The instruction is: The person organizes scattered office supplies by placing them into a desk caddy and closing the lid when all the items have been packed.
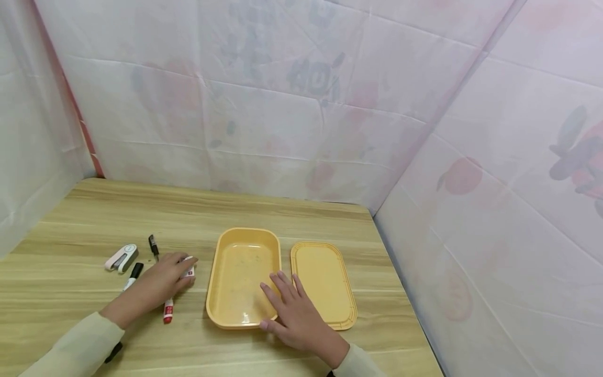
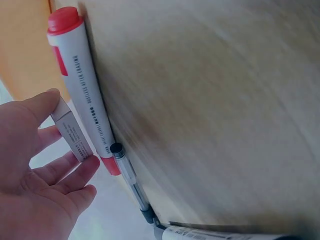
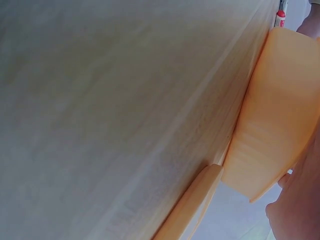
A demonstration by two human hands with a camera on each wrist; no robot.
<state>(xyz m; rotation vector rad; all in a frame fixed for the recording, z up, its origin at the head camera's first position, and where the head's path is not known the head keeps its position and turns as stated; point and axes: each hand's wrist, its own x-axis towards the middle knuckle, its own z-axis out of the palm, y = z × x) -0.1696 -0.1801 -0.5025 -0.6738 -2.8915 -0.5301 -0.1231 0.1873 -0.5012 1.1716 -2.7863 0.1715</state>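
My left hand (image 1: 157,280) pinches a small white box-shaped block (image 2: 72,131) with fine print, between thumb and fingertips. In the left wrist view it is right beside a white marker with red ends (image 2: 85,90), which lies on the table. A black-capped pen (image 1: 153,246) and a black-capped white marker (image 1: 133,275) lie near that hand, partly hidden by it in the head view. My right hand (image 1: 299,319), fingers spread, is at the near right rim of a yellow plastic container (image 1: 240,277); whether it touches the rim is unclear.
A yellow lid (image 1: 325,283) lies flat to the right of the container. At the left is a small white-and-grey stapler (image 1: 121,258). The wood-grain table (image 1: 226,207) is bordered by pale printed sheets (image 1: 264,131) behind and at both sides.
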